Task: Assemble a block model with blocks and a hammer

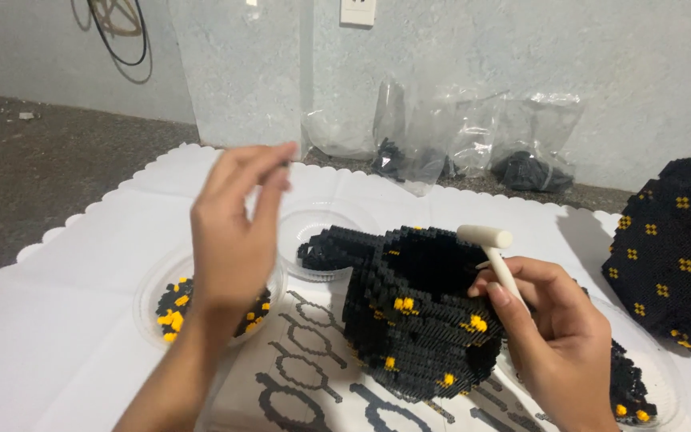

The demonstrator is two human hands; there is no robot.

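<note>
From the head view, the small white plastic hammer stands nearly upright, its long handle running up and slightly left out of the right hand, with the crosswise head at the top lying almost level and pointing left and right. The right hand's grip is closed around the lower handle, fingers curled and thumb pressed on the shaft, so the hammer's head sits above the fist, just over the upper right edge of the black dome-shaped model of tiny building bricks with yellow dots. That model rests on the white scallop-edged sheet spread over the floor. The left hand is raised above the sheet, thumb and forefinger pinched narrow; whether a brick sits between them cannot be told. Under it lies a clear round plastic dish holding loose black and yellow bricks. A second clear dish behind holds black pieces. Clear plastic bags with dark bricks lean against the wall, and another black dotted brick model stands at the right.
</note>
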